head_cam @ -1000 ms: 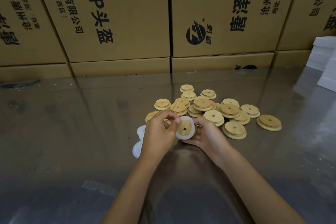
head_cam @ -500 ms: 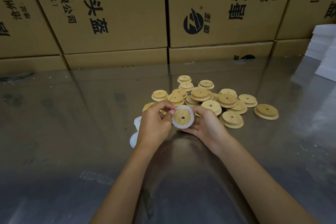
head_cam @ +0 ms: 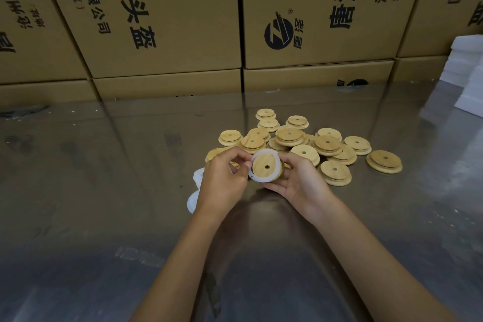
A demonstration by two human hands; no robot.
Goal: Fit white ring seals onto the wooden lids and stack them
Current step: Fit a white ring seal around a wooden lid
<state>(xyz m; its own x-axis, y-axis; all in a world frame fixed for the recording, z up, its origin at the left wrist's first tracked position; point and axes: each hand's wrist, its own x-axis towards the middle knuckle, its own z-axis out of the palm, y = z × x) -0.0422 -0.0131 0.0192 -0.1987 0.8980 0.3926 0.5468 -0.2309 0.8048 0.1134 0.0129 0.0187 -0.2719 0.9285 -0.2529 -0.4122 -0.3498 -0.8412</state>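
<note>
A smooth, glossy metal worktop [head_cam: 78,191] fills the view, its sheen mirroring the row of brown cardboard boxes [head_cam: 162,15] printed with black characters that stand along its far edge. Going left to right, the first small things are some spare white ring seals [head_cam: 194,192], soft and translucent, lying flat near the middle of the worktop and partly hidden behind the left wrist.

The left hand [head_cam: 222,180] is curled, thumb and forefinger pinching the left rim of a white ring seal [head_cam: 257,158] and drawing it over the edge of a wooden lid [head_cam: 266,167]. This lid is a round disc of pale, fine-grained wood with a small round hole through its centre; it is held just above the worktop's middle, tilted toward the camera, with the seal stretched round it as a thin, floppy band, loose at the lower left. The right hand [head_cam: 300,180] cups the lid from below and behind, fingers bent round its right edge.

Just beyond both hands lies a loose heap of more wooden lids [head_cam: 290,136], each stepped, a narrower disc on a wider one, overlapping at odd angles. One single lid [head_cam: 383,161] lies flat a little apart on the heap's right. At the worktop's right edge stand white foam blocks [head_cam: 467,70], matte and square-cornered.
</note>
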